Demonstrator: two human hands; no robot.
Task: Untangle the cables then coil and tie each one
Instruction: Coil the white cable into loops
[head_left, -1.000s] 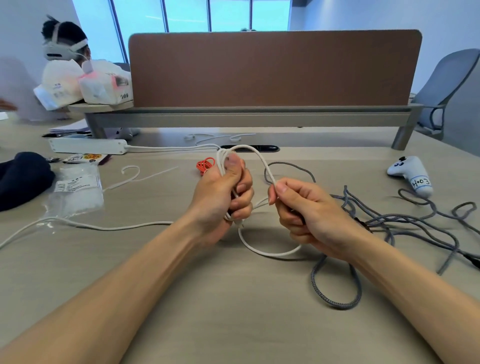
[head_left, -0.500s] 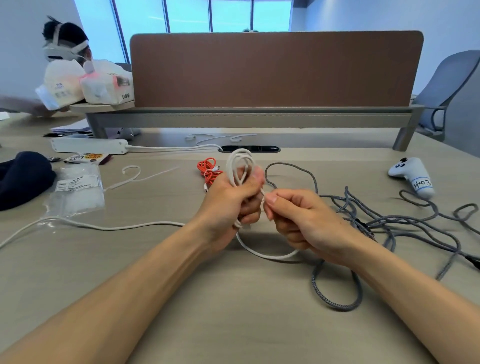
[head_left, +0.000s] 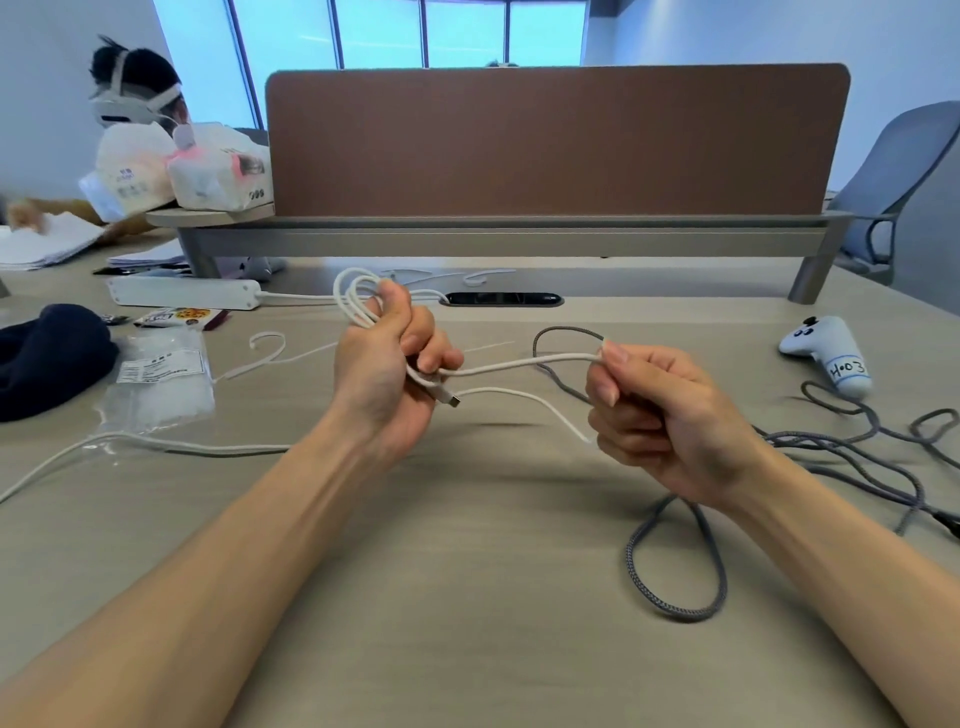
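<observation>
Our left hand grips the coiled white cable right of the power strip; our right hand pinches its tail, now pulled away from the coil, probably to wrap it. The grey cable lies farther right.

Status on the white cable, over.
Left hand grips white cable coiled; right hand pinches its loose strand. Plug dangles, coil not tied. Grey cable lies tangled on desk, right side.
</observation>
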